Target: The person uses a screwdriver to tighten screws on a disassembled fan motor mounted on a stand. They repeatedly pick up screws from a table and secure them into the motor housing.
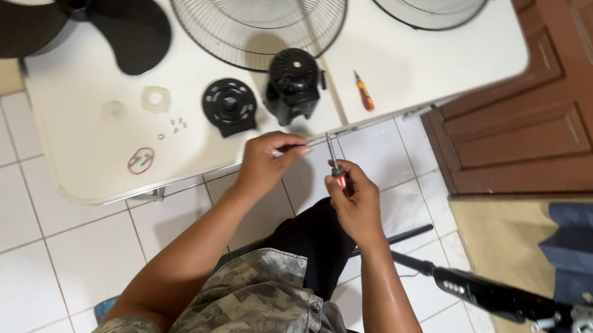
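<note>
Both hands (315,174) meet above the knees, right gripping a screwdriver (335,164), left pinched.

- Both bare forearms reached forward from the body and drew together in front of the chest.
- The left hand (268,155) was curled, fingertips pinched together and turned toward the right hand.
- The right hand (355,200) was closed in a fist-like grip, knuckles up, just beside the left.
</note>
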